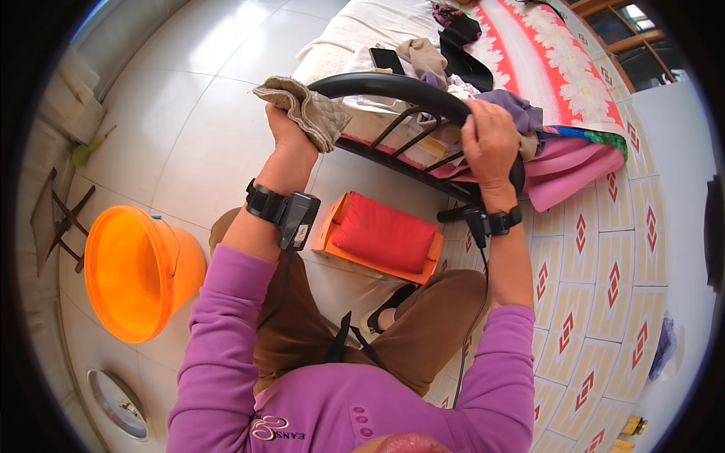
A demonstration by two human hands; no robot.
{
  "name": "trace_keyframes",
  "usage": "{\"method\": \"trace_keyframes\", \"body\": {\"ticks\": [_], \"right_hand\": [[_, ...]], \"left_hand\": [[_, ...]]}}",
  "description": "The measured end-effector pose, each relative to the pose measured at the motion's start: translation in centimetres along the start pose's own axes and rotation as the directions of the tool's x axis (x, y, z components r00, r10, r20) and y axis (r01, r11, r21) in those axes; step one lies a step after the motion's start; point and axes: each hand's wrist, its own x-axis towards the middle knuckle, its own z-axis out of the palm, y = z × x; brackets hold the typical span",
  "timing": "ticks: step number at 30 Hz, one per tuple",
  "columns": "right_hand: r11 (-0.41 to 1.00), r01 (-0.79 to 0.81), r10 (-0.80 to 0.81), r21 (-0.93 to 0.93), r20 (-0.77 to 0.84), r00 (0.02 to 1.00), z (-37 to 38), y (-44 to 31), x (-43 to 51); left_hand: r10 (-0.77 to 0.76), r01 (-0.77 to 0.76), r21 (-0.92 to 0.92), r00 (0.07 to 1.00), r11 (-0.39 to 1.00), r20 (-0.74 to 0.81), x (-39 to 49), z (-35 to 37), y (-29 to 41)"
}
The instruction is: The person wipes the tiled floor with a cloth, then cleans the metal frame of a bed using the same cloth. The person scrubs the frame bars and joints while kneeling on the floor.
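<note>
My left hand (290, 135) holds a folded beige quilted cloth (310, 110) against the left end of a curved black metal bed rail (391, 84). The cloth hides most of my left fingers. On the right, my right hand (491, 144) is closed around the same rail where it bends downward. Thin black bars (405, 144) run below the rail at the bed's end. Just behind it, a dark phone-like object (387, 60) and crumpled clothes (422, 56) lie on the bed.
An orange bucket (127, 272) stands on the tiled floor at left, near a metal basin (118, 404) and a folding stool (62, 226). Between my knees and the bed, a red cushion (385, 232) rests on an orange box (325, 238). A patterned tiled wall (580, 272) borders the right.
</note>
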Motion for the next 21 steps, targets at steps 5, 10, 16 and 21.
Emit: {"method": "trace_keyframes", "body": {"ticks": [5,10,16,21], "right_hand": [[0.829,-0.548,0.558,-0.112,0.114,0.822,-0.8,9.6,-4.4],[0.757,-0.647,0.653,-0.086,0.093,0.752,3.0,11.8,-8.3],[0.724,-0.688,0.686,0.044,0.059,0.726,3.8,12.0,-8.9],[0.748,-0.659,0.66,0.074,0.016,0.751,3.8,11.6,-8.9]], "left_hand": [[0.023,-0.022,0.031,0.999,0.999,-0.03,1.3,-3.0,-4.1],[0.059,-0.02,0.146,0.961,0.989,-0.269,0.6,-7.8,-8.9],[0.154,-0.101,0.145,0.892,0.984,-0.425,2.0,-13.4,-12.6],[0.255,-0.223,0.124,0.842,0.967,-0.476,5.5,-15.6,-12.7]]}}
